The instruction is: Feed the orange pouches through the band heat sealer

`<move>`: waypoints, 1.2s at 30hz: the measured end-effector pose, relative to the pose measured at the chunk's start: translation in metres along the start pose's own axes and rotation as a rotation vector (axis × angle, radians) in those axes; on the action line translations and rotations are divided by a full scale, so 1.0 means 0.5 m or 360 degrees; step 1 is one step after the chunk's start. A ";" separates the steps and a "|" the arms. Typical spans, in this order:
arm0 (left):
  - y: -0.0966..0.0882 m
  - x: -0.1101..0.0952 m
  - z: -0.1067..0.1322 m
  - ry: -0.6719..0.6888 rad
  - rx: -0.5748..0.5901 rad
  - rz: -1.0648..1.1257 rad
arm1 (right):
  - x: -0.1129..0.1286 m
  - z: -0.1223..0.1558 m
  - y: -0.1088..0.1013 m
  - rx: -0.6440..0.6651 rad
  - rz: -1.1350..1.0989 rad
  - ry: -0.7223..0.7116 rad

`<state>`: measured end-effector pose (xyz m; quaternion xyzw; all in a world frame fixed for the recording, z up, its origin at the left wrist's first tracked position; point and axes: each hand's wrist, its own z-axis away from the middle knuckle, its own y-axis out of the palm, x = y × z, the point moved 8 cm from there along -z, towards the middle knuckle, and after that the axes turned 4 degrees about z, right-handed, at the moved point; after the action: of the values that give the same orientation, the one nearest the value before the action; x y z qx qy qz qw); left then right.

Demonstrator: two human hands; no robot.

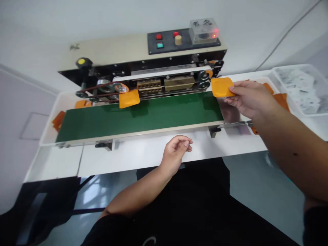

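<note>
My right hand [247,98] pinches an orange pouch [221,86] at the right-hand end of the sealing machine [143,51], just above the green conveyor belt [138,118]. A second orange pouch [129,98] rides further left along the machine's sealing band. My left hand [176,153] hovers over the white table edge in front of the belt, its fingers loosely curled together with nothing visible in them.
More orange pouches [280,99] lie on the table behind my right hand, and several sealed ones [58,120] sit in a white tray [48,131] at the belt's left end. A clear bin [317,112] of small white packets stands at the far right.
</note>
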<state>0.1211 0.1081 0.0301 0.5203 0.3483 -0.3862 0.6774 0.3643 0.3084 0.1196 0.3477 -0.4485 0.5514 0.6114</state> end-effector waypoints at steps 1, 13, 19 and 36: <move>-0.001 0.002 0.000 -0.0004 0.0017 -0.0007 | -0.002 -0.004 0.002 -0.0003 0.0000 0.0003; -0.004 0.001 0.000 -0.0017 0.0077 -0.0007 | -0.026 -0.044 0.002 0.0044 -0.0071 -0.0060; -0.009 -0.008 0.001 0.0026 0.0062 -0.0094 | -0.022 -0.034 0.008 0.0015 -0.0019 0.0002; -0.011 -0.006 0.003 0.0027 0.0078 -0.0163 | 0.002 -0.027 0.046 0.0109 0.0100 -0.0070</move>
<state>0.1151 0.1063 0.0309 0.5215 0.3706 -0.4245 0.6406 0.3439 0.3247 0.1143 0.3662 -0.4534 0.5775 0.5716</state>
